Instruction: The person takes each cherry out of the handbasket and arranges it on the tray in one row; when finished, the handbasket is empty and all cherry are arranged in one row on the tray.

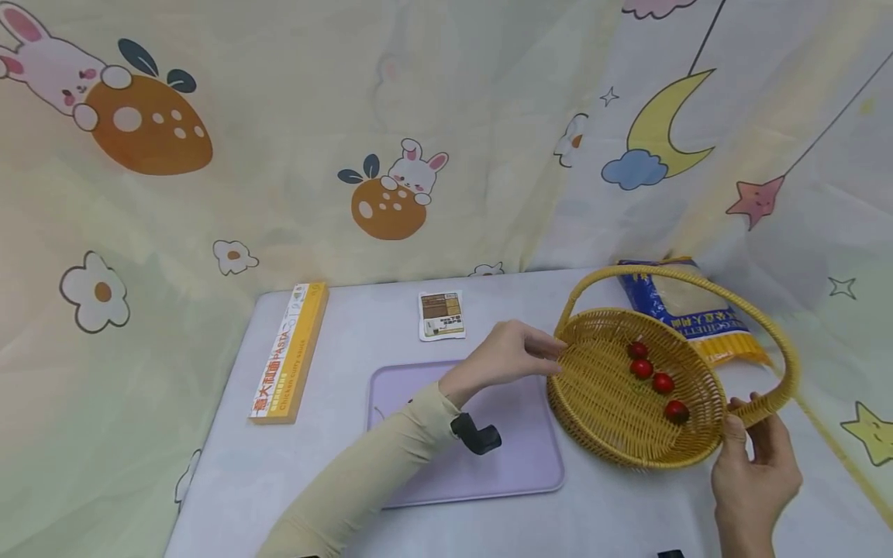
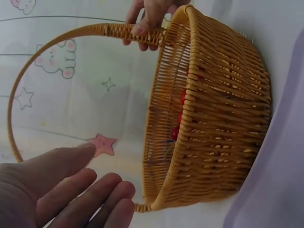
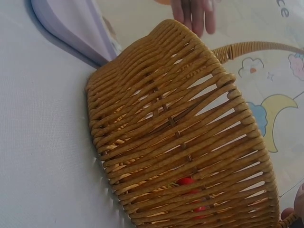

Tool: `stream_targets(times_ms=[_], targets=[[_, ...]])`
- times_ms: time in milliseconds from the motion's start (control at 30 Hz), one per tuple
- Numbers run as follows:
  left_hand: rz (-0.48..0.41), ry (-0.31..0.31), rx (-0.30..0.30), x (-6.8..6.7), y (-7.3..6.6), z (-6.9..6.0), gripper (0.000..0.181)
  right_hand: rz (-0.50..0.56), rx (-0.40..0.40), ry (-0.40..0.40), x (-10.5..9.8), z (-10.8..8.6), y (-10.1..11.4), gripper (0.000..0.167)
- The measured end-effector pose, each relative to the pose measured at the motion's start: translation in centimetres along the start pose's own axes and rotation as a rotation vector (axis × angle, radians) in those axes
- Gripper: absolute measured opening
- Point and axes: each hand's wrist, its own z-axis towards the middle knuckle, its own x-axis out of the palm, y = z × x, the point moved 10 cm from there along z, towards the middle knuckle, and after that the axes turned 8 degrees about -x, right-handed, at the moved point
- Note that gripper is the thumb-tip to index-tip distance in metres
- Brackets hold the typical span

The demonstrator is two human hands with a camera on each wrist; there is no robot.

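A yellow-brown wicker basket (image 1: 593, 395) with a tall arched handle (image 1: 670, 273) stands on the right of the table. Inside lie several small round red fruits (image 1: 663, 383) that look like cherry tomatoes. My right hand (image 1: 756, 469) grips the handle's right base, thumb and fingers around it; in the left wrist view those fingers (image 2: 151, 19) curl over it. By the handle's left base is my left hand (image 1: 512, 353), its fingers loosely extended. The left wrist view shows this hand (image 2: 80, 190) holding nothing; whether its fingertips touch the basket I cannot tell.
A lilac tray (image 1: 502, 473) lies left of the basket, partly under my left forearm. Behind the basket rests a blue and yellow pasta bag (image 1: 705, 322). A small white-and-brown packet (image 1: 442, 315) lies at the back, and a yellow pasta box (image 1: 289, 353) on the left.
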Motion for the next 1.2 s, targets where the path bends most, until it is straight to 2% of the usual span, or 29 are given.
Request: stream_targets(times_ms=[167, 367, 633, 900, 1200], targets=[[-0.037, 0.052, -0.003, 1.5, -0.4, 1.5, 0.035, 0.004, -0.002, -0.004, 0.0, 0.0, -0.1, 0.042], [-0.072, 0.091, -0.039, 3.0, -1.0, 3.4, 0.034, 0.018, -0.007, -0.008, -0.2, 0.0, 0.0, 0.043], [-0.081, 0.085, -0.095, 5.0, -1.8, 5.9, 0.029, -0.031, 0.013, 0.003, 0.0, -0.1, 0.0, 0.043], [-0.079, 0.09, -0.125, 6.7, -2.4, 7.4, 0.025, -0.017, 0.015, 0.01, 0.2, -0.1, -0.1, 0.043], [-0.071, 0.085, -0.15, 7.7, -2.4, 9.0, 0.024, -0.022, -0.001, 0.0, 0.0, -0.1, 0.0, 0.043]])
